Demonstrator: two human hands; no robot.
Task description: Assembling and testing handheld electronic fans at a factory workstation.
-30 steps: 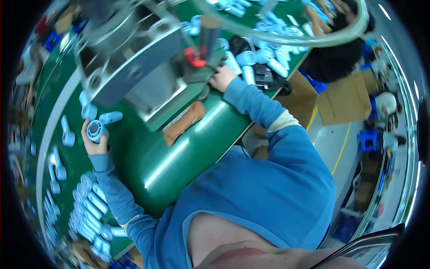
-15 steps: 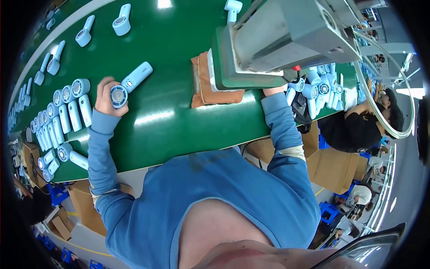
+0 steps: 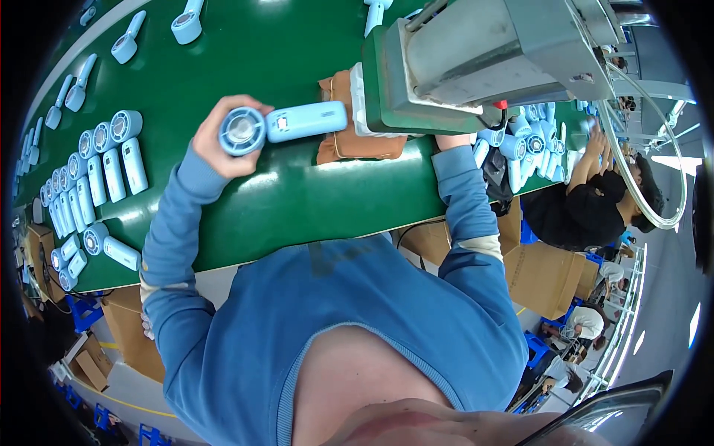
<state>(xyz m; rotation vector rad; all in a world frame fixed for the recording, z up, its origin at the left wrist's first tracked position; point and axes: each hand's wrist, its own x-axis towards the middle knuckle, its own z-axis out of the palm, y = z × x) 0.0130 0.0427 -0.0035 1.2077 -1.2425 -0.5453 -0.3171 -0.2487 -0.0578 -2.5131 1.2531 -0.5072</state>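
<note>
My left hand (image 3: 226, 137) is closed round the round head of a light blue handheld fan (image 3: 309, 121). The fan's handle points right, its end over a brown cloth-like pad (image 3: 336, 143). That pad lies on the green table under the head of a grey press-like machine (image 3: 461, 63). On the machine's right side, my right hand (image 3: 454, 140) shows only in part at the wrist; its fingers are hidden behind the machine.
Rows of light blue fans (image 3: 113, 175) stand at the left of the green table (image 3: 297, 208). More fans (image 3: 535, 145) are heaped at the right, beside a black bag (image 3: 497, 175). A person in black (image 3: 595, 201) sits beyond, near cardboard boxes (image 3: 547, 279).
My left hand has carried the fan to the right, turning its handle nearly level and bringing it over the brown pad. The right hand stays behind the machine.
</note>
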